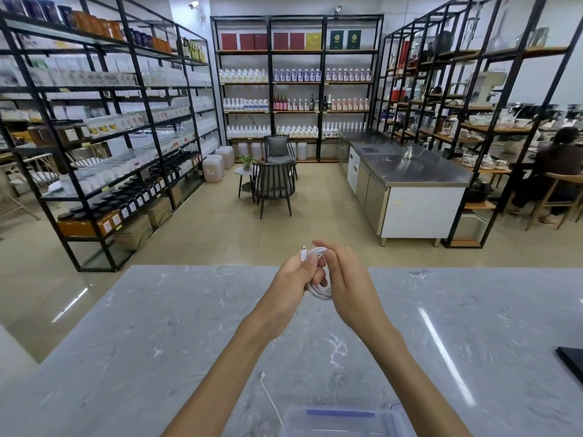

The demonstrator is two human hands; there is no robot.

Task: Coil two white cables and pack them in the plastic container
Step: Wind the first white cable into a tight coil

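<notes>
Beyond the plastic container [347, 414], left hand [295, 274] and right hand [345, 279] clasp a coiled white cable [321, 290], fingers curled. A second cable [270, 397] lies just left.

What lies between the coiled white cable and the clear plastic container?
Head view: between coiled white cable and container, a loose thin white cable lies on grey marble counter.

Coiled cable [322, 291] between left hand [295, 279] and right hand [350, 288]; 2nd cable [270, 400] on counter [157, 342], left of container [340, 421]
</notes>
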